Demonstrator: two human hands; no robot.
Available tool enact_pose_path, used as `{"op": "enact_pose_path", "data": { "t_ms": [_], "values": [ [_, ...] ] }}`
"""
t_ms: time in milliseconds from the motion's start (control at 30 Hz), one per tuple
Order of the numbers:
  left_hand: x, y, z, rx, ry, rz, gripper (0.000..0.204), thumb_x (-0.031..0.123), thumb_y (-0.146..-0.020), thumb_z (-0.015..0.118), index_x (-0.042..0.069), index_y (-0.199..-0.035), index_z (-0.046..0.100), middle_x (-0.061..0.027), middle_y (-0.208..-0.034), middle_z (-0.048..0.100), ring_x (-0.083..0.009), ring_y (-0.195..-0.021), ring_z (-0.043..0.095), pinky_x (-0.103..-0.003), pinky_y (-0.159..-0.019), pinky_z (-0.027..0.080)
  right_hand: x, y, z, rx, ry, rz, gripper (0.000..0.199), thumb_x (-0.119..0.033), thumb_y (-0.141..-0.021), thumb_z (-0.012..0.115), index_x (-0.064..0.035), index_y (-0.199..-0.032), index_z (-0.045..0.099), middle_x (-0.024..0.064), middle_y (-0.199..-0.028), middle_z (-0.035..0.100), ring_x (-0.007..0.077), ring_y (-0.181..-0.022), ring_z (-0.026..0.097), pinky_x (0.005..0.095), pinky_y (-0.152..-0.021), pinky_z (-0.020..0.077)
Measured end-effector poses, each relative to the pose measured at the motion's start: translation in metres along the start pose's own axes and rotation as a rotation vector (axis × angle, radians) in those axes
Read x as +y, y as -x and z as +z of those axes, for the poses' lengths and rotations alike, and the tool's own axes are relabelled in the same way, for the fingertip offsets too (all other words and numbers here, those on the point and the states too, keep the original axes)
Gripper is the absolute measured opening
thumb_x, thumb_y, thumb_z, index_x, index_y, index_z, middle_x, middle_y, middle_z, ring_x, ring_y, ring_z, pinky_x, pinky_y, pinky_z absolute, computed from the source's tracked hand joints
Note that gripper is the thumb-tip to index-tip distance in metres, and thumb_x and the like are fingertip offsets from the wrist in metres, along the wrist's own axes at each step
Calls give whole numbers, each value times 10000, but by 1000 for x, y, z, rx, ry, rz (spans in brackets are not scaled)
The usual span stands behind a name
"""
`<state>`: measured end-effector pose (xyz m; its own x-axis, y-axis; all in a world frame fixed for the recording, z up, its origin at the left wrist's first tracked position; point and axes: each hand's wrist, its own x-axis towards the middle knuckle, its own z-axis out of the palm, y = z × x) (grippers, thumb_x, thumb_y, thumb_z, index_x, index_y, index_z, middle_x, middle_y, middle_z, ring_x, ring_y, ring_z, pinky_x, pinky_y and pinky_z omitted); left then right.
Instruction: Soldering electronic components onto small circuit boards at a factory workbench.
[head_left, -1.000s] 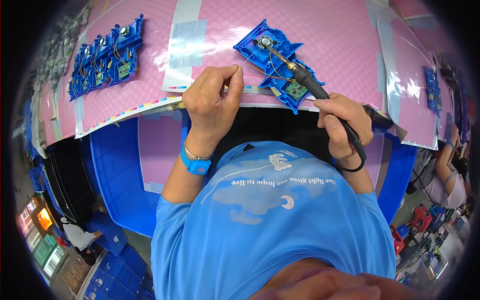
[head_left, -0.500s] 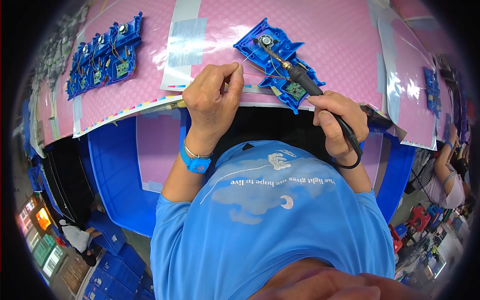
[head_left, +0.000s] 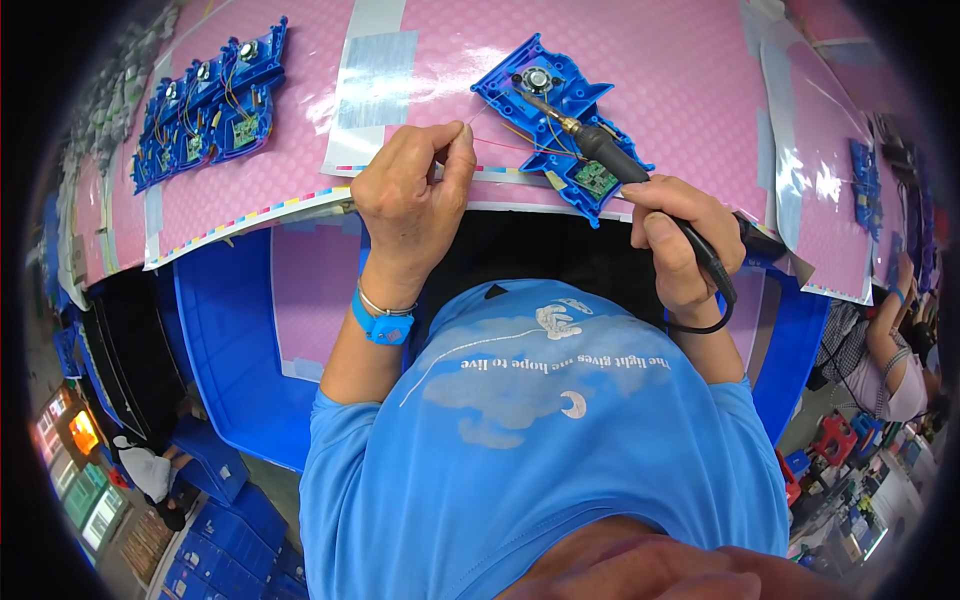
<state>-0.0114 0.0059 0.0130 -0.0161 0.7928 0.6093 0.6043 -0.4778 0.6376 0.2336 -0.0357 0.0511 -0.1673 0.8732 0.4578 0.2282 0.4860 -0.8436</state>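
Between the thumb and forefinger of my left hand point(head_left: 412, 195) is a pinched thin silvery strand that looks like solder wire; its free end points toward the blue shell. My right hand point(head_left: 685, 235) grips a soldering iron point(head_left: 608, 152) by its black handle, its cord running down past my wrist. The iron's tip lies at the lower left edge of a round silver speaker point(head_left: 537, 80), seated in a blue plastic shell point(head_left: 575, 100). A green circuit board point(head_left: 594, 180) sits in the shell's near half. Thin red and yellow wires cross the shell; the red one stretches toward my left hand.
Several similar blue shells point(head_left: 208, 110) with speakers and boards lie in a row at the left. More blue parts point(head_left: 864, 185) lie far right. Pink sheeting point(head_left: 680, 70) covers the table, taped in places. A blue bin point(head_left: 235, 370) stands below the front edge.
My left hand has drawn back to the left with the strand, away from the speaker. The iron's tip has slid slightly left along the speaker's lower edge, and my right hand has shifted a little right.
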Motion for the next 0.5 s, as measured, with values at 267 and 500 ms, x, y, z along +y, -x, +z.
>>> {"op": "enact_pose_path", "data": {
  "t_ms": [267,500],
  "values": [
    [-2,1,2,6,-2,0,93,-30,-823,773,5,-833,687,-69,-693,645,-139,-546,580,-271,-488,443,-2,-6,6,-3,35,65,286,-137,-897,592,78,-1039,716,96,-704,635,136,-583,565,268,-552,437],
    [-2,-2,4,5,2,12,88,-31,-823,767,15,-830,692,-61,-679,647,-144,-546,601,-266,-492,459,0,-6,5,-8,16,91,292,-151,-901,602,72,-1046,721,78,-682,626,129,-588,569,267,-547,435]
  ]
}}
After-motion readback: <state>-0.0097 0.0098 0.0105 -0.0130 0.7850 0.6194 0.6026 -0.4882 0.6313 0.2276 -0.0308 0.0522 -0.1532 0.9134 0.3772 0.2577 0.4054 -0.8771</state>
